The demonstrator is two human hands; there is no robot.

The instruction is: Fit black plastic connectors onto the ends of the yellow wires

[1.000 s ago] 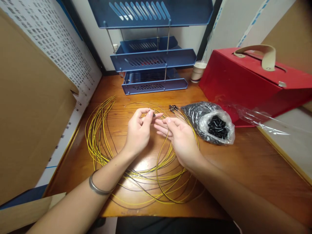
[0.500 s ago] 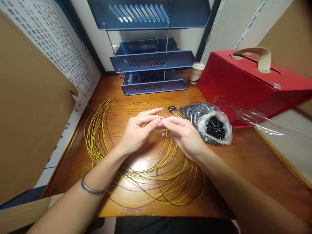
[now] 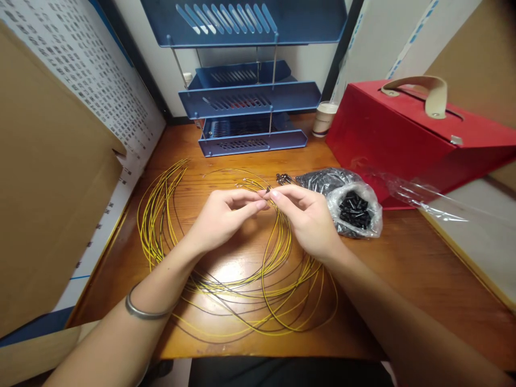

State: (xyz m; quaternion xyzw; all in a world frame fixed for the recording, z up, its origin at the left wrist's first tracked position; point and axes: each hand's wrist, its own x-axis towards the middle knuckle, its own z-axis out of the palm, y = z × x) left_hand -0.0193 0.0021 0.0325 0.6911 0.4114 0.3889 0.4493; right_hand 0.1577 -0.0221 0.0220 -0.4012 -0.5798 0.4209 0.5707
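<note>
The left hand (image 3: 226, 217) and right hand (image 3: 308, 220) meet above the wooden tabletop (image 3: 395, 274), fingertips pinched on a small black piece (image 3: 268, 190) and a thin yellow wire (image 3: 275, 204) at the centre. Glossy yellow-and-black wires (image 3: 157, 215) loop beneath. A crinkled clear bag (image 3: 375, 215) holds black tubes (image 3: 355, 209). Fingers mostly hide the piece; the blue rack (image 3: 250, 102) is cut off above.

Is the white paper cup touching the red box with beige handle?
Cannot tell. In the head view, the paper cup and red box meet in outline; depth is unclear.
</note>
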